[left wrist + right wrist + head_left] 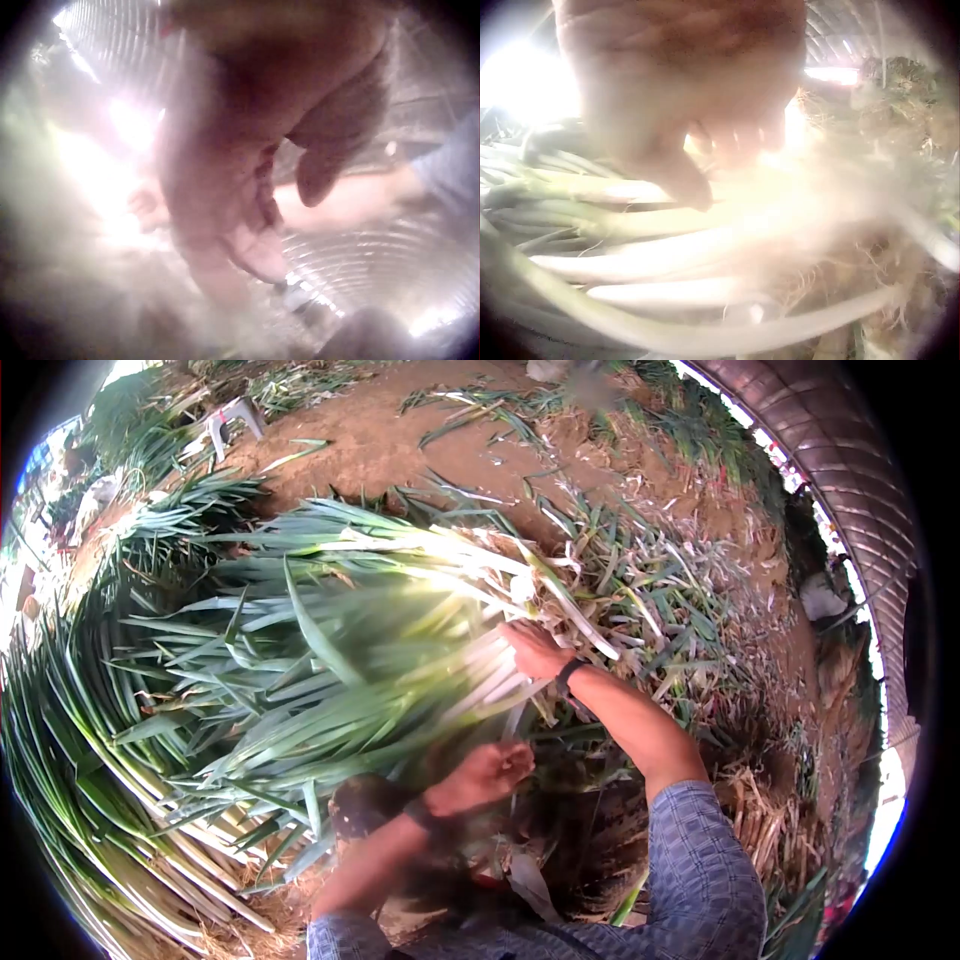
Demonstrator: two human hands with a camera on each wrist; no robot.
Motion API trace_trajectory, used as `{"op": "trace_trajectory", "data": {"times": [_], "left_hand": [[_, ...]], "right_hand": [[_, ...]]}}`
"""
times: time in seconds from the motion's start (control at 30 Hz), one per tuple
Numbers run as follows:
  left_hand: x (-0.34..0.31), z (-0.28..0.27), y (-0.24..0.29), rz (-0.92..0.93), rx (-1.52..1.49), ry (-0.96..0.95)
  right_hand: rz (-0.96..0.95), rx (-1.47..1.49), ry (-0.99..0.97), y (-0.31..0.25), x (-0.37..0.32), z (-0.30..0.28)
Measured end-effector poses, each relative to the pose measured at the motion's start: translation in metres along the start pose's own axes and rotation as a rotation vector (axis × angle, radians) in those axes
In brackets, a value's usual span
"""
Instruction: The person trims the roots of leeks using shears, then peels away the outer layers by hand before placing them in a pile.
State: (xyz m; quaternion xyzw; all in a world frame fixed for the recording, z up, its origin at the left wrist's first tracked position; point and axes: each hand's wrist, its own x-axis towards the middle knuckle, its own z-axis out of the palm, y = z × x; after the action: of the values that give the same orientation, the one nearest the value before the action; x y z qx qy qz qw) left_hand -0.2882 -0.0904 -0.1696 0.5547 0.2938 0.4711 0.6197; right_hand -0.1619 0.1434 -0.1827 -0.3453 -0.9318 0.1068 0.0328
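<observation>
A large heap of green onions [300, 630] lies on the ground, leaves to the left and white stalks [490, 675] to the right. My right hand [535, 650] is at the white ends, gripping a stalk; in the right wrist view the thumb [690, 187] bends down onto a pale stalk [652, 221], and glare covers part of the fingers. Below the heap's near edge, my left hand [485, 772] hovers with loosely curled fingers and holds nothing. The left wrist view shows its fingers [255, 251] bent, with no onion between them.
More long green onions [130, 830] are piled at the left. Trimmed leaves and scraps [690, 610] litter the soil on the right. A small stool [235, 422] stands at the far left, and a curved ribbed roof [840, 470] rises at the right.
</observation>
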Motion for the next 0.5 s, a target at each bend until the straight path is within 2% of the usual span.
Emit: {"op": "trace_trajectory", "data": {"times": [0.03, 0.13, 0.17, 0.2, 0.27, 0.37, 0.4, 0.47, 0.5], "left_hand": [[0.001, 0.001, -0.006, -0.21, 0.805, -0.116], [-0.005, 0.012, -0.006, -0.199, 0.955, -0.183], [-0.002, 0.006, -0.001, -0.235, 0.848, -0.368], [-0.002, 0.005, -0.003, -0.241, 0.853, -0.34], [-0.003, 0.008, -0.007, -0.243, 0.859, -0.292], [-0.007, 0.002, -0.001, -0.216, 0.996, -0.205], [-0.008, 0.0, -0.001, -0.219, 1.029, -0.198], [-0.007, 0.003, -0.002, -0.215, 1.084, -0.199], [-0.008, 0.006, -0.005, -0.186, 1.08, -0.183]], "right_hand": [[-0.046, -0.022, -0.014, 0.006, 0.014, 0.008], [-0.099, -0.105, -0.128, 0.015, 0.034, 0.03], [-0.093, -0.122, -0.187, 0.017, 0.04, 0.035], [-0.085, -0.141, -0.245, 0.018, 0.047, 0.04], [-0.01, -0.155, -0.502, 0.003, 0.055, 0.016], [-0.094, -0.261, -0.593, -0.015, 0.041, -0.009], [-0.103, -0.272, -0.593, -0.018, 0.031, -0.013], [-0.296, -0.308, -0.244, 0.009, -0.004, 0.008], [-0.285, -0.332, -0.214, 0.016, -0.005, 0.019]]}}
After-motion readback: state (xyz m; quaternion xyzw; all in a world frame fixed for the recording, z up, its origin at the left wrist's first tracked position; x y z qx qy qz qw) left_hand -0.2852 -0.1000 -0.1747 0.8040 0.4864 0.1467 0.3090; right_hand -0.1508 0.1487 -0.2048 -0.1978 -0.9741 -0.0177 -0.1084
